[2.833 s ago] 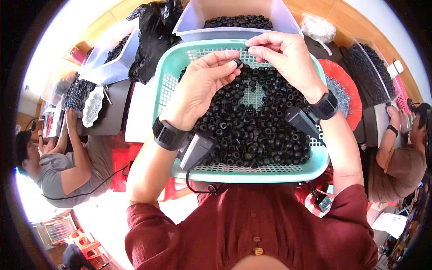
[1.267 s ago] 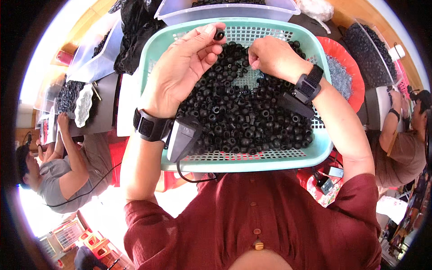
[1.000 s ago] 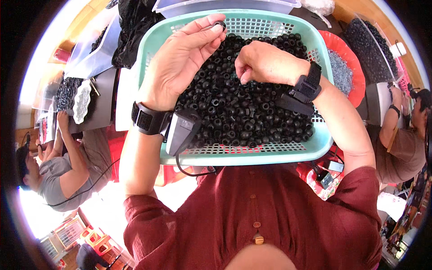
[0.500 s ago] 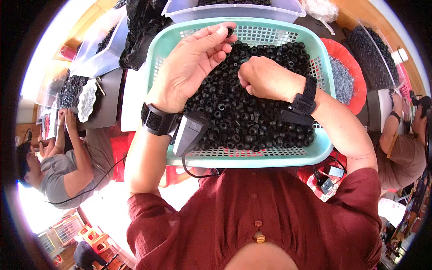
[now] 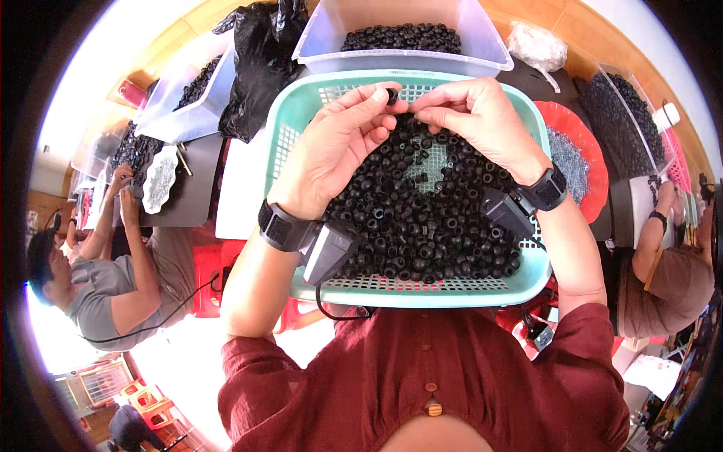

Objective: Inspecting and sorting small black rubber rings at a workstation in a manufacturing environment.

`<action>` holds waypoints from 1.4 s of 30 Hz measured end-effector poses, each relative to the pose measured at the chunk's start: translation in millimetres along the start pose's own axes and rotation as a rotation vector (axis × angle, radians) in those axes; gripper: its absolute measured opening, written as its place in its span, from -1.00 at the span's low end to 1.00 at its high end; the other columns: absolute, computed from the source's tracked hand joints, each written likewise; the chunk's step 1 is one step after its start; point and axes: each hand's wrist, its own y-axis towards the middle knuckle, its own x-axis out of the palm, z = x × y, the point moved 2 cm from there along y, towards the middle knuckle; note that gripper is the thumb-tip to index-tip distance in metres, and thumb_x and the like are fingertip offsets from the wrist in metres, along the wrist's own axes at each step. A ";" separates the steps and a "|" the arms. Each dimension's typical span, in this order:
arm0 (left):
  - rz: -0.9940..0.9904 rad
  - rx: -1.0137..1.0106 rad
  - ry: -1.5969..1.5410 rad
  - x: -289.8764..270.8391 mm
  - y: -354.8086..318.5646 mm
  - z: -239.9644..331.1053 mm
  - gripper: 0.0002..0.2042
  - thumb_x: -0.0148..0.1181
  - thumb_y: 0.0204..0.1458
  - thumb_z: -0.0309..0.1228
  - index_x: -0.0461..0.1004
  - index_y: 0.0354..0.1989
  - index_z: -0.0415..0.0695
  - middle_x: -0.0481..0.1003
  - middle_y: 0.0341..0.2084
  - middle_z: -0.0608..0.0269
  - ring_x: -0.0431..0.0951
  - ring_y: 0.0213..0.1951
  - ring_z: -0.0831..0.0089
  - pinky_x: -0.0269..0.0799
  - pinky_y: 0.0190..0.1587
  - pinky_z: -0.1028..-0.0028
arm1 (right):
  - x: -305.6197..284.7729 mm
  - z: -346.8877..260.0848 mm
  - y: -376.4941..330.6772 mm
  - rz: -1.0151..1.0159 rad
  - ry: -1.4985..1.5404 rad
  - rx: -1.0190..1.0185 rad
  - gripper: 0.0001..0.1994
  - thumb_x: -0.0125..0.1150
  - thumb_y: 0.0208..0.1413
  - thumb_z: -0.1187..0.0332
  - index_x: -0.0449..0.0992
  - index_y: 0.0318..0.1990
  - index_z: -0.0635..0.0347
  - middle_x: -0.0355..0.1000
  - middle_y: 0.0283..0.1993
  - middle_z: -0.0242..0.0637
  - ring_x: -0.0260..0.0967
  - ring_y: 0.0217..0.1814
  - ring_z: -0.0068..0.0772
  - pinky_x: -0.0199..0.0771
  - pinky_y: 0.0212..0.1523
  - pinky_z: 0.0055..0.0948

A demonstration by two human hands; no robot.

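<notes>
In my left hand point(image 5: 325, 147), a small black round part with a hole point(image 5: 392, 96) is pinched between thumb and forefinger. My right hand point(image 5: 491, 126) is beside it, thumb and forefinger pressed together close to that part; what they hold, if anything, is too small to make out. Both hands are above the far side of a pale green perforated basket point(image 5: 548, 265). A heap of similar black parts point(image 5: 407, 233) fills much of it, and the mesh floor shows through a gap near the middle.
Beyond the basket stands a clear bin point(image 5: 331, 30) of black parts, beside a black plastic bag point(image 5: 260, 75). A red scalloped tray point(image 5: 596, 169) with small grey pieces lies at the right. Co-workers sit at the left point(image 5: 128, 279) and right point(image 5: 666, 264).
My right hand has lifted out of the heap and come up beside the part in my left hand. A bare patch of basket floor now shows. The view has shifted slightly.
</notes>
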 end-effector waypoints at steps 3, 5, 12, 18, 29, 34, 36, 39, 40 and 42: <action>0.019 0.005 0.003 -2.4 2.9 -2.8 -0.80 0.07 0.13 -0.43 0.45 -0.10 -0.19 0.50 -0.30 0.31 0.43 -0.37 0.68 0.37 -0.24 0.71 | -1.0 -7.4 -1.2 0.130 0.026 -0.133 -0.86 0.21 0.04 0.47 0.57 -0.24 0.27 0.52 -0.38 -0.39 0.42 -0.37 -0.67 0.43 -0.32 -0.64; -0.043 -0.022 0.023 -3.0 3.1 -3.2 -0.75 0.03 0.15 -0.46 0.38 -0.02 -0.24 0.48 -0.25 0.25 0.44 -0.32 0.63 0.40 -0.20 0.70 | 0.3 -16.2 -2.0 0.247 0.020 -0.297 -0.86 0.21 0.05 0.47 0.56 -0.22 0.26 0.52 -0.34 -0.39 0.43 -0.31 -0.66 0.43 -0.27 -0.65; -0.050 0.012 -0.013 0.7 4.9 -5.5 -0.74 0.02 0.14 -0.50 0.37 -0.01 -0.30 0.47 -0.17 0.13 0.50 -0.19 0.51 0.43 -0.07 0.65 | 0.4 -18.7 -1.9 0.223 0.092 -0.295 -0.80 0.20 0.05 0.47 0.53 -0.14 0.24 0.53 -0.28 -0.36 0.45 -0.21 -0.65 0.40 -0.26 -0.68; -0.074 0.000 -0.079 6.1 3.4 -5.4 -0.74 0.02 0.13 -0.52 0.37 -0.01 -0.30 0.47 -0.16 0.12 0.51 -0.14 0.43 0.42 -0.01 0.61 | 3.5 -22.8 -5.1 0.269 0.011 -0.313 -0.79 0.20 0.03 0.50 0.52 -0.14 0.26 0.53 -0.23 -0.29 0.49 -0.20 -0.58 0.46 -0.18 -0.63; -0.057 0.050 -0.055 -0.3 3.5 -7.9 -0.82 0.11 0.08 -0.52 0.44 -0.14 -0.24 0.49 -0.24 0.25 0.52 -0.17 0.45 0.43 -0.06 0.62 | 11.3 -26.2 -6.1 0.348 -0.202 -0.537 -0.77 0.24 -0.06 0.56 0.54 -0.18 0.21 0.53 -0.29 -0.29 0.50 -0.30 -0.48 0.49 -0.28 -0.56; -0.035 0.091 -0.031 1.2 1.8 -5.2 -0.82 0.08 0.10 -0.50 0.42 -0.13 -0.25 0.49 -0.23 0.26 0.51 -0.16 0.45 0.41 -0.01 0.59 | 13.2 -28.1 -5.2 0.368 -0.391 -0.657 -0.74 0.27 -0.11 0.53 0.56 -0.19 0.10 0.49 -0.38 -0.28 0.42 -0.45 -0.40 0.44 -0.40 -0.51; -0.030 0.109 -0.031 1.3 1.5 -4.7 -0.82 0.06 0.11 -0.50 0.41 -0.12 -0.25 0.49 -0.22 0.26 0.51 -0.16 0.45 0.40 0.00 0.58 | 15.3 -29.4 -5.9 0.372 -0.360 -0.638 -0.74 0.26 -0.10 0.53 0.56 -0.19 0.10 0.50 -0.37 -0.29 0.42 -0.45 -0.38 0.44 -0.38 -0.52; -0.028 0.100 -0.067 2.0 4.6 -7.3 -0.85 0.10 0.08 -0.51 0.45 -0.19 -0.26 0.50 -0.27 0.24 0.52 -0.18 0.43 0.40 -0.01 0.57 | 13.1 -23.0 -4.6 0.367 -0.304 -0.618 -0.75 0.27 -0.10 0.52 0.56 -0.18 0.12 0.52 -0.35 -0.30 0.45 -0.40 -0.44 0.45 -0.35 -0.53; -0.026 0.097 -0.068 1.7 4.4 -7.3 -0.85 0.10 0.08 -0.51 0.45 -0.19 -0.26 0.50 -0.27 0.24 0.52 -0.18 0.43 0.40 -0.01 0.57 | 12.6 -22.3 -5.1 0.366 -0.302 -0.614 -0.75 0.27 -0.10 0.52 0.56 -0.18 0.12 0.52 -0.35 -0.30 0.45 -0.40 -0.44 0.45 -0.35 -0.53; -0.053 0.067 -0.051 1.6 4.7 -6.8 -0.84 0.09 0.09 -0.52 0.45 -0.17 -0.28 0.50 -0.26 0.23 0.52 -0.17 0.42 0.40 -0.01 0.57 | 10.3 -20.9 -4.2 0.288 -0.113 -0.488 -0.74 0.28 -0.09 0.51 0.55 -0.17 0.16 0.54 -0.33 -0.32 0.47 -0.34 -0.54 0.46 -0.31 -0.53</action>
